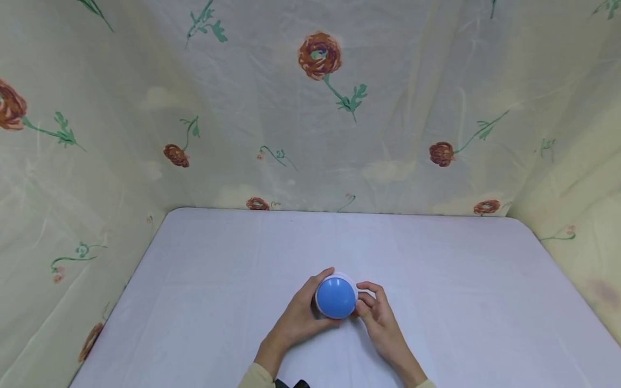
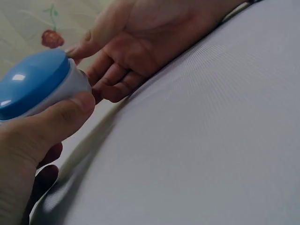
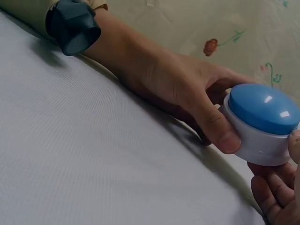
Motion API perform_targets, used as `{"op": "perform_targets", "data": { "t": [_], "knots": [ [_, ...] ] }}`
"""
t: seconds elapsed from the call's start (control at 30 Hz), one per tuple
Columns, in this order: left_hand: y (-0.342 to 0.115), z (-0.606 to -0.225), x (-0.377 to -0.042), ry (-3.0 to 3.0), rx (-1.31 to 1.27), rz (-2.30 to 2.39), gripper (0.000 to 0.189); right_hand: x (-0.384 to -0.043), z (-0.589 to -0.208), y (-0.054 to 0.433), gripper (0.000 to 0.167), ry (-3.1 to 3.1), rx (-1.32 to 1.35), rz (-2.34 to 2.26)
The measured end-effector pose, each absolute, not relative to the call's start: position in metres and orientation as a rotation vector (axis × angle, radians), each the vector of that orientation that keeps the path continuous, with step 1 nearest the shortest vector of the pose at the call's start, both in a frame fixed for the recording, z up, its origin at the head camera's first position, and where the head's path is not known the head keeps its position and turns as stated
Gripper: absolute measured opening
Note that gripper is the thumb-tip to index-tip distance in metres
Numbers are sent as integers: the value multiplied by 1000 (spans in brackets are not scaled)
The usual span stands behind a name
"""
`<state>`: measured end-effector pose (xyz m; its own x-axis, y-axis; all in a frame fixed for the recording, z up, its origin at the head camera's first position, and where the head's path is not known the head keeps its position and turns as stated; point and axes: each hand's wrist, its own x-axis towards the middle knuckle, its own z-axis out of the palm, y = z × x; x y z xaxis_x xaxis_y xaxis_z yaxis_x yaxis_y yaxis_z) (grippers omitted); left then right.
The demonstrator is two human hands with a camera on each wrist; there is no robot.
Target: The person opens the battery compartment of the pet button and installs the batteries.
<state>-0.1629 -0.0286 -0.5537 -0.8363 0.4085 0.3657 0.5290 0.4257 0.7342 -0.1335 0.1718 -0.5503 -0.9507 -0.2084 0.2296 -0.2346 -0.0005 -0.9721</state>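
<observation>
A round white case with a glossy blue domed top (image 1: 336,298) is held up between both hands, its blue face toward the head camera. My left hand (image 1: 299,317) grips it from the left, thumb along the near side and fingers round the far side. From the right, my right hand (image 1: 380,319) holds its edge with thumb and bent fingers. In the left wrist view, the right thumb (image 2: 84,48) meets the rim while the other fingers curl by the white base (image 2: 75,86). The right wrist view shows the left thumb (image 3: 227,139) pressed on the white side wall.
A white cloth covers the table (image 1: 218,258). Pale curtains with a flower print (image 1: 320,56) hang at the back and both sides. On the left wrist sits a black wrist camera (image 3: 74,26), by a beige sleeve (image 3: 23,14).
</observation>
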Motion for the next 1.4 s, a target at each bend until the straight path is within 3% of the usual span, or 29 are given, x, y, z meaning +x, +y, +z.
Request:
{"op": "perform_targets", "data": {
  "t": [0.4,0.7,0.87,1.03,1.4],
  "knots": [
    [-29,-553,-163,-2571,-715,-1414,95,-133,-552,168,35,-2318,396,1991],
    [-29,-554,-165,-2652,-469,-1469,89,-135,-549,168,47,-2361,484,1739],
    [-28,-556,-166,-2697,-517,-1366,94,-128,-536,162,56,-2413,512,1495],
    [-29,-558,-167,-2649,-606,-1302,93,-122,-524,156,55,-2405,492,1352],
    [-25,-563,-170,-2735,-600,-1094,89,-138,-558,164,50,-2434,395,1335]
  ]
}}
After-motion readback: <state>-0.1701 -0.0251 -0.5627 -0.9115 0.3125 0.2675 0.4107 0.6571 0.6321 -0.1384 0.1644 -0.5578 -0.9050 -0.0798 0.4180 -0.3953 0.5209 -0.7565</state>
